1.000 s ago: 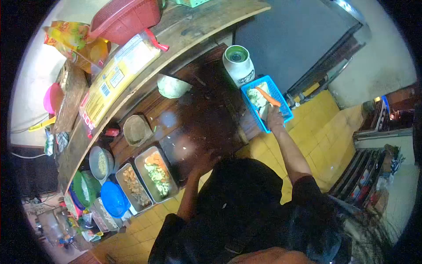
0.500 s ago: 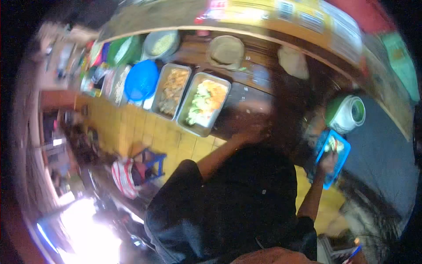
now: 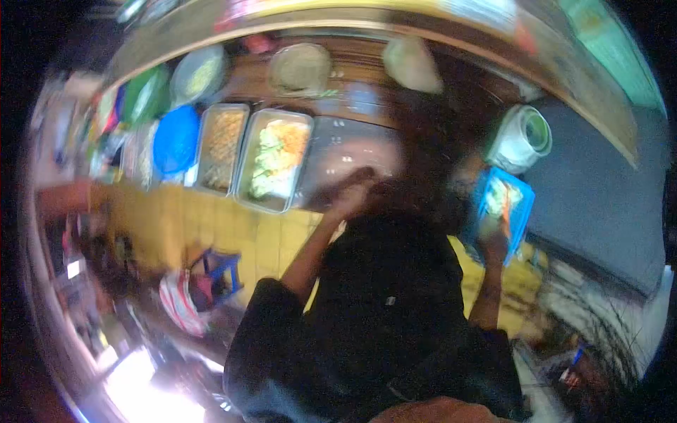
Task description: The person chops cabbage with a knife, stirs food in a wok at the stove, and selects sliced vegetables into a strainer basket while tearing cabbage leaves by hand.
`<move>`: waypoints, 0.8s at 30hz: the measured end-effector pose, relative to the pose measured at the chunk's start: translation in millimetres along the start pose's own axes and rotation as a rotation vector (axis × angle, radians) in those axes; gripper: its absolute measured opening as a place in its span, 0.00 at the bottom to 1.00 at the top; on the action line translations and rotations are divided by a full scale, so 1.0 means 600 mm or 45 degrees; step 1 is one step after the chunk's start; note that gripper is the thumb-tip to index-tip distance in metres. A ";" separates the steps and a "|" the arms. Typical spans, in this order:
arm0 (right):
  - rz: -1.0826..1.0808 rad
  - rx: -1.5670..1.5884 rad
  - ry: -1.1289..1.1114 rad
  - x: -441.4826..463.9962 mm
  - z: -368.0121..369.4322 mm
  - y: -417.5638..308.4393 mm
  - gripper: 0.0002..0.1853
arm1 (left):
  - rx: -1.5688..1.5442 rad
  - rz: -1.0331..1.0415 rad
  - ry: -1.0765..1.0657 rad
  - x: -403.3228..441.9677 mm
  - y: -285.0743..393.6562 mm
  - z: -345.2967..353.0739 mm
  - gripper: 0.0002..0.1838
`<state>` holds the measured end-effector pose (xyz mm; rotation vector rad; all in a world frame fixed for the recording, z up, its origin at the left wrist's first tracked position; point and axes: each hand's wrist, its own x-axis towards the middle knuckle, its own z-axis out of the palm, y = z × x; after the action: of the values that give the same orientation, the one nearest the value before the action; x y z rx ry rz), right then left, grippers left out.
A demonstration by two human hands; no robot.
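My left hand (image 3: 355,196) is held low over the dark work surface (image 3: 321,141), fingers stretched toward a pale, round, flat piece (image 3: 361,154) lying there. Blur and shadow hide whether it touches that piece. To its left stands a clear tub (image 3: 247,194) filled with chopped green and orange vegetables (image 3: 278,155). On the right, my right hand (image 3: 493,243) reaches into a blue basket (image 3: 520,224) at its near side. Its fingertips are by cut green and orange vegetables (image 3: 503,197); their grip is too dark to make out.
Left of the tub are a second tub (image 3: 222,141) of brownish food, a blue lid or bowl (image 3: 176,141) and a bowl (image 3: 199,74) of pale food. A round tray (image 3: 300,69) lies farther back. A white-and-green container (image 3: 525,137) stands behind the basket. A wooden shelf edge (image 3: 317,27) overhangs.
The view has swung, so the tubs and basket appear farther left and higher. My left hand's fingers show more clearly beside the pale piece. More of the basket's vegetables are visible past my right hand.
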<state>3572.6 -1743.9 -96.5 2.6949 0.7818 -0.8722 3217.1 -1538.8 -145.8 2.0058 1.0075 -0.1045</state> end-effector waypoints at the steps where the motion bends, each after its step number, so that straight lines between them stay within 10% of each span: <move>1: -0.574 -0.140 0.642 0.090 0.149 0.114 0.36 | 0.043 0.172 0.158 -0.001 0.005 -0.006 0.26; 2: -0.252 -0.166 0.264 0.110 0.166 0.123 0.35 | 0.068 0.339 0.327 -0.002 0.005 -0.018 0.25; 6: -0.104 0.136 0.361 0.009 0.064 0.056 0.41 | -0.640 0.220 0.149 -0.017 0.053 -0.015 0.31; 15: -0.543 0.836 0.361 0.000 0.046 0.122 0.39 | -0.457 -0.217 -0.010 -0.034 0.126 0.010 0.25; 18: -0.608 1.709 0.168 -0.023 0.027 0.136 0.35 | -0.394 0.063 -0.022 -0.016 0.182 0.032 0.25; 24: -0.636 1.372 0.599 -0.083 0.004 0.061 0.39 | -1.057 0.197 -0.569 0.028 0.380 0.117 0.34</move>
<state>3557.2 -1796.3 -67.7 3.8250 1.4545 -0.9401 3404.6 -1648.2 -45.7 1.2097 0.4788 -0.0354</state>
